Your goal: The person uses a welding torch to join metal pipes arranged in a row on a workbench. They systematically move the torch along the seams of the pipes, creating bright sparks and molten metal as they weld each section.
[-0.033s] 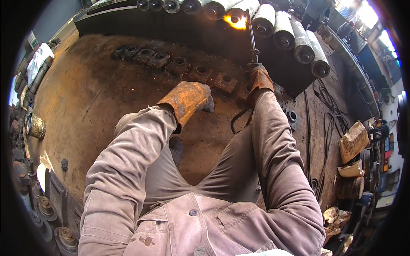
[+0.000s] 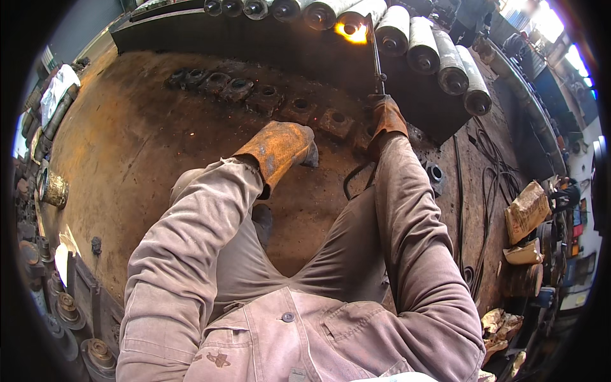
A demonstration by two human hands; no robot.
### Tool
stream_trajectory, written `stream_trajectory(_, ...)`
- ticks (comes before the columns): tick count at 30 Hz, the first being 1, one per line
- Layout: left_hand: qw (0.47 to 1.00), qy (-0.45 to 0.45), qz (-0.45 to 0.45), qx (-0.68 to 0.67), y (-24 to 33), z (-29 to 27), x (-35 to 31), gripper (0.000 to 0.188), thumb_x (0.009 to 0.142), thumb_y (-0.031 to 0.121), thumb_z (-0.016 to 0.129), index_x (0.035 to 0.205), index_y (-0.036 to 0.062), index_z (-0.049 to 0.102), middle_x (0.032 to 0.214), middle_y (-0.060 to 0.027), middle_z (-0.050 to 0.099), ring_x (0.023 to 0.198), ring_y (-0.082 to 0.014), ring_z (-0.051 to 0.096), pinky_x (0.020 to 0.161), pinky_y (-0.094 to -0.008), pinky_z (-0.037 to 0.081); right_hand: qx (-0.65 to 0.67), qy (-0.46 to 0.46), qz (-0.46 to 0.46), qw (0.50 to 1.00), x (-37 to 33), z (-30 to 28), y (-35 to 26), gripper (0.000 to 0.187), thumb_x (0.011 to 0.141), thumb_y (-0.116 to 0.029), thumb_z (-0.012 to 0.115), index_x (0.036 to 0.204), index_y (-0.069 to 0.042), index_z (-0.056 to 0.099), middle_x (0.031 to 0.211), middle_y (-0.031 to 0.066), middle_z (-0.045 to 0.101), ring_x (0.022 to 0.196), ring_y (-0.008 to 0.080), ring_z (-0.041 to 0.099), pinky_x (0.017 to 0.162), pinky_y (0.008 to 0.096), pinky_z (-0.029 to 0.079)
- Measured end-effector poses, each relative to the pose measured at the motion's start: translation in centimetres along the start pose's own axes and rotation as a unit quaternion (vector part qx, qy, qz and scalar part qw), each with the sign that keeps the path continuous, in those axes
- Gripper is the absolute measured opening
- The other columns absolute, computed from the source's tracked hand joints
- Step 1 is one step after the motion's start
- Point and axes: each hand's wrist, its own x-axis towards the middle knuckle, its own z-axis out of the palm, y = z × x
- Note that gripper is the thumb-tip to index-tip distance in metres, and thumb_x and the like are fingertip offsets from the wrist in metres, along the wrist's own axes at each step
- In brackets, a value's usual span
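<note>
My right hand (image 2: 387, 118), in a worn leather glove, is closed round a gas cutting torch (image 2: 377, 63). The torch's long tube points away from me, and its head is at the end of a pale roller (image 2: 363, 14). There an orange-yellow flame (image 2: 352, 30) burns against the roller's end. My left hand (image 2: 280, 149), in an orange-brown stained glove, hangs over the rusty plate floor, away from the torch. Its fingers curl downward, with nothing visible in them. Beyond it lies a row of square metal blocks with round holes (image 2: 300, 108).
Several more rollers (image 2: 422, 48) lie side by side on a dark steel support (image 2: 407, 95). Black hoses (image 2: 493, 162) coil on the floor at right, near torn brown packaging (image 2: 527, 213). A ringed metal part (image 2: 435, 173) sits by my right forearm. Metal parts (image 2: 67, 309) stand at lower left.
The flame has changed shape slightly, and fewer sparks show over the floor. Both hands and the torch stay in place.
</note>
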Motion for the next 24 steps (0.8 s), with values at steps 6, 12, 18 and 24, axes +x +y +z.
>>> stream_trajectory(6, 0.999, -0.024, -0.022, 0.005, -1.2, -0.5, -2.1, 0.047, 0.121, 0.045, 0.091, 0.164, 0.0258, 0.096, 0.166, -0.0128, 0.093, 0.153, -0.0396, 0.089, 0.124, -0.0598, 0.074, 0.137, -0.046, 0.023, 0.989, -6.8, 2.5, -3.9, 0.055, 0.122, -0.064, 0.087, 0.155, -0.02, 0.093, 0.138, 0.0092, 0.088, 0.113, 0.0286, 0.077, 0.1, 0.0485, 0.061)
stream_trajectory(12, 1.0, -0.016, -0.02, -0.008, -0.4, -0.8, -2.3, 0.05, 0.12, 0.047, 0.092, 0.164, 0.0252, 0.096, 0.166, -0.0127, 0.093, 0.153, -0.0397, 0.089, 0.125, -0.0598, 0.074, 0.197, -0.053, 0.023, 0.979, -6.3, 2.7, -3.8, 0.057, 0.121, -0.057, 0.091, 0.161, -0.017, 0.085, 0.136, 0.01, 0.086, 0.114, 0.0284, 0.076, 0.102, 0.0503, 0.061)
stream_trajectory(18, 1.0, -0.013, -0.011, 0.004, -0.2, -0.8, -2.6, 0.047, 0.123, 0.041, 0.091, 0.165, 0.0211, 0.095, 0.166, -0.013, 0.093, 0.152, -0.04, 0.09, 0.122, -0.0596, 0.076, 0.292, -0.097, 0.025, 0.951, -4.8, 3.9, -2.9, 0.049, 0.125, -0.048, 0.088, 0.162, -0.017, 0.082, 0.138, 0.0079, 0.087, 0.122, 0.0266, 0.08, 0.107, 0.0491, 0.064)
stream_trajectory(24, 0.999, -0.027, -0.03, -0.003, -0.3, -1.1, -3.2, 0.049, 0.122, 0.043, 0.091, 0.165, 0.0212, 0.095, 0.166, -0.0128, 0.093, 0.153, -0.0399, 0.09, 0.123, -0.0595, 0.075, 0.348, -0.145, 0.074, 0.923, -4.7, 5.3, -3.8, 0.041, 0.128, -0.04, 0.084, 0.163, -0.018, 0.081, 0.14, 0.005, 0.089, 0.129, 0.0246, 0.084, 0.112, 0.0473, 0.066)
